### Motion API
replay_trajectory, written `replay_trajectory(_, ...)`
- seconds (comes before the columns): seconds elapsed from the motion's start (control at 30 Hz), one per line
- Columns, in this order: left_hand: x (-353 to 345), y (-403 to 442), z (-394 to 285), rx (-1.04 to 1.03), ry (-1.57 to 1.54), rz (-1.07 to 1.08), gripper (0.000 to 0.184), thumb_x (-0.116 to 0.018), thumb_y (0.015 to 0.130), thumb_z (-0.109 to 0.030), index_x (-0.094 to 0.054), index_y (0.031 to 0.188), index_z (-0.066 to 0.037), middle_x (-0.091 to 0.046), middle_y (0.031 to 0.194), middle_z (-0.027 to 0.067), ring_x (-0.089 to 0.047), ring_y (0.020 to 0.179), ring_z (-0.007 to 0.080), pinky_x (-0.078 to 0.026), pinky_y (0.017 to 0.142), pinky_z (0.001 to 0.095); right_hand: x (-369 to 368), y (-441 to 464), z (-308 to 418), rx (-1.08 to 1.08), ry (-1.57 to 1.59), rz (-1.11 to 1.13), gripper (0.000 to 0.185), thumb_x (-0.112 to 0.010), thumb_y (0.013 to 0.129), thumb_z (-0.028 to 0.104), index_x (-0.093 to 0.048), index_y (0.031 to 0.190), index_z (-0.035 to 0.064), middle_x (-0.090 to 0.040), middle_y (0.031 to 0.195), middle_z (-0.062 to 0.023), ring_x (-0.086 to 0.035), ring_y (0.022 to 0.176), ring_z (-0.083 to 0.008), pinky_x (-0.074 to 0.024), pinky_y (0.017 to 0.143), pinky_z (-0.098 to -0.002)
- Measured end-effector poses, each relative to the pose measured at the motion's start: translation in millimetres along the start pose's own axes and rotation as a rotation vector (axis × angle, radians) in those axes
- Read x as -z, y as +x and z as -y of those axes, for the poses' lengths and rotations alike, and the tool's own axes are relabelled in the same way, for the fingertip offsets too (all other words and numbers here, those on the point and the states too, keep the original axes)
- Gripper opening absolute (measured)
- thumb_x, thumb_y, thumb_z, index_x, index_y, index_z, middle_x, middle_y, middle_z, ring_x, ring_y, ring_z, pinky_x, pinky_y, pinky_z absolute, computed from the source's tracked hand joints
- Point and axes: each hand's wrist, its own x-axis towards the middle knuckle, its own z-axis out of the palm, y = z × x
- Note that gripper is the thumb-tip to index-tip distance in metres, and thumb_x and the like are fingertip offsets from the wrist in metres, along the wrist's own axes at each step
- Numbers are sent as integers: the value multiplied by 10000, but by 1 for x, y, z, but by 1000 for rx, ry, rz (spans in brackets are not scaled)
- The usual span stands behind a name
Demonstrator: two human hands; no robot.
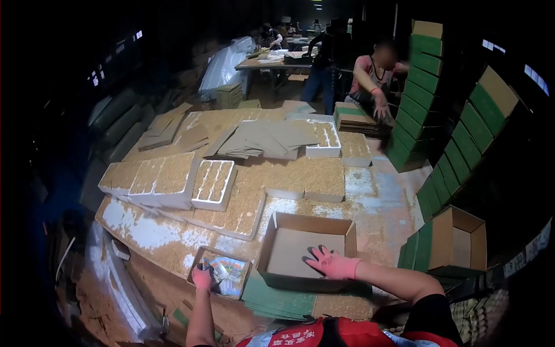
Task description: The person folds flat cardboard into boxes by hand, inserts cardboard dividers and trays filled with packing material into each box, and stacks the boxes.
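Note:
My right hand (332, 265), in a pink glove with dark fingertips, reaches into an open cardboard box (289, 277). Its fingers are spread over the bare bottom of the box, with nothing held. To the left, my left hand (202, 279), also pink-gloved, is at a small shallow box (236, 296) of printed leaflets (233, 270). The fingers of that hand curl down at the leaflets' left side; what they pinch is too small to make out. Flat green cardboard (277, 298) lies under the front of the larger box.
White foam trays (213, 185) of tan granular material and loose cardboard sheets (266, 139) cover much of the table. Tall stacks of green boxes (419, 98) rise at right, with an open box (457, 243) nearer. A person (370, 78) in pink gloves works beyond flattened boxes (355, 120).

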Motion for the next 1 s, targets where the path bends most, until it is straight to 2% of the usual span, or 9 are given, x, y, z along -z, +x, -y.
replay_trajectory(0.07,4,9,7,-134,355,21,310,-629,869,-286,-677,1057,-44,-670,1045,169,-612,1053,322,-468,909,418,-5,1,22,-66,-132,120,810,-715,809,290,-296,1477,107,-252,1495,-264,-337,1326,-497,-428,967,-583)
replay_trajectory(0.17,43,-6,-27,-350,746,101,314,-535,921,-329,-697,996,-71,-674,1041,154,-613,1022,303,-463,857,410,2,-13,13,-2,38,94,615,-666,842,325,-452,1367,86,-396,1420,-199,-416,1294,-382,-431,992,-465)
replay_trajectory(0.27,52,18,-49,-483,715,83,309,-649,834,-331,-706,921,-40,-693,888,175,-659,864,328,-496,783,417,16,-47,12,-143,76,-413,480,-629,866,323,-521,1280,104,-495,1305,-158,-486,1208,-328,-410,1010,-426)
replay_trajectory(0.37,22,39,-46,-472,283,230,404,-708,778,-344,-680,1015,-19,-686,978,185,-656,930,331,-498,830,426,20,-58,14,-290,195,-383,483,-634,863,324,-527,1284,112,-496,1323,-155,-481,1221,-321,-395,1028,-424)
replay_trajectory(0.43,-12,21,-28,-345,552,446,482,-721,757,-339,-633,1105,-18,-665,1075,183,-640,1000,344,-490,886,443,7,-59,16,-300,149,-388,494,-639,860,325,-527,1295,119,-491,1339,-159,-480,1225,-328,-395,1032,-414)
replay_trajectory(0.5,-30,10,-16,-558,645,231,537,-714,746,-346,-591,1157,-22,-642,1144,178,-618,1062,354,-477,929,459,-3,-56,22,-292,108,-398,497,-646,856,324,-530,1294,118,-492,1338,-162,-484,1221,-333,-401,1026,-408)
replay_trajectory(0.63,-7,0,-35,-336,274,383,356,-661,808,-331,-632,1024,-50,-653,1082,198,-619,1027,380,-497,889,459,3,-61,36,-331,209,-447,462,-705,811,261,-581,1223,93,-537,1279,-170,-498,1199,-348,-402,1029,-406)
replay_trajectory(0.83,42,19,-57,-585,652,330,232,-567,848,-219,-673,983,-63,-673,1028,165,-638,996,305,-483,860,412,8,-41,42,-383,287,-496,356,-696,818,152,-608,1154,76,-589,1191,-134,-522,1148,-338,-411,1006,-404)
replay_trajectory(1.0,79,13,-100,-898,552,-105,239,-629,836,-166,-697,1037,-55,-632,1157,141,-567,1096,317,-442,956,417,11,-37,42,-427,300,-502,314,-664,836,124,-619,1144,86,-599,1181,-120,-526,1141,-335,-413,1000,-406)
